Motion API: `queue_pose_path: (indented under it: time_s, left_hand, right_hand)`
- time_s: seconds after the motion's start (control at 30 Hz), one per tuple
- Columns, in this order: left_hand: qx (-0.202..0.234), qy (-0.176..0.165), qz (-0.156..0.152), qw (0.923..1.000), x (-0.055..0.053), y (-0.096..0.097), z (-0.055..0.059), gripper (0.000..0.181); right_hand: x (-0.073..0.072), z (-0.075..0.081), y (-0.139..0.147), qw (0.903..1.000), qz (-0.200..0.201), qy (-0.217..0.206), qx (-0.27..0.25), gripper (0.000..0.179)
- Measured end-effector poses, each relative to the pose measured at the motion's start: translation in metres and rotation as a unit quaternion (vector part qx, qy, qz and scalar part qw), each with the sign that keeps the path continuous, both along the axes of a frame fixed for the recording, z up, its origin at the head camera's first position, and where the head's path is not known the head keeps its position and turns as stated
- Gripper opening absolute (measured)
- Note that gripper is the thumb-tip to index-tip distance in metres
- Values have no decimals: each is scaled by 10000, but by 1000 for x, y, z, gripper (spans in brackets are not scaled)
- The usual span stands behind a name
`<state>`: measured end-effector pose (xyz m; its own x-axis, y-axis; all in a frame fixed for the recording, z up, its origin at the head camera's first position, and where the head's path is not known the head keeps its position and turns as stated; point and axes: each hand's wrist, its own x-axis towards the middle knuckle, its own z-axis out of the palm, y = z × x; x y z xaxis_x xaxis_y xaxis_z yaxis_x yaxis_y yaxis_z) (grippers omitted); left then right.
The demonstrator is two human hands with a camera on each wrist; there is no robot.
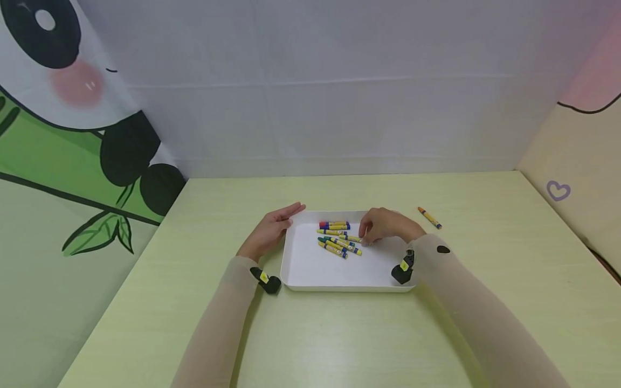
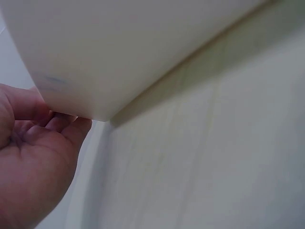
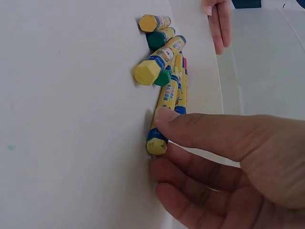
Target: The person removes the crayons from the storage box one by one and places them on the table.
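Crayons (image 1: 341,244) within the tray (image 1: 320,275) are likely light, stiff, snappable; hold mid-barrel. Right hand (image 1: 383,223) pinches a yellow crayon (image 3: 167,97); left hand (image 1: 269,228) touches the tray, fingers extended.

Pale worktop (image 1: 339,339), greyish backdrop (image 1: 339,118) w/ horiz. creases behind. L wall (image 1: 43,285): painted cartoon face (image 1: 29,83) (pink cheek, big blk eye), green leaves (image 1: 92,236) below. R wall (image 1: 582,145): purple heart (image 1: 558,188).

Head cam looks forward and down over the table (image 1: 315,334) with the tray (image 1: 330,272) mid-frame, left wrist cam sits low, tight on the tray's side, right wrist cam looks close across the crayons (image 3: 164,57), which head and right wrist share.
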<state>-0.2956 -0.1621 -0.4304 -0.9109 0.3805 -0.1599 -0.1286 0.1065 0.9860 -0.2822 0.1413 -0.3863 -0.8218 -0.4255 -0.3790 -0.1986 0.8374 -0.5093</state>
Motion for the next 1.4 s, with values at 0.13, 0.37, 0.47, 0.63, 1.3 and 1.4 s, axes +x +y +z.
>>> queue_pose_path:
  time_s: [0.13,0.37,0.47,0.63,1.3,1.4]
  left_hand:
    - [-11,19,12,10000,-1,0,-1,50]
    - [-84,53,5,10000,-1,0,-1,51]
    - [-95,65,-17,9999,-2,0,-2,51]
    - [-54,50,-6,10000,-2,0,-2,51]
    - [-5,-14,8,10000,-1,0,-1,51]
    - [-4,-11,-9,10000,-1,0,0,51]
  right_hand:
    - [1,2,-2,10000,46,20,12,6]
    - [3,4,-4,9999,-46,82,65,5]
    - [2,3,-4,9999,-19,125,82,5]
    - [0,2,-1,9998,99,159,25,6]
    - [-2,31,33,9984,-88,406,-392,15]
    - [-1,37,43,9977,-209,464,-453,17]
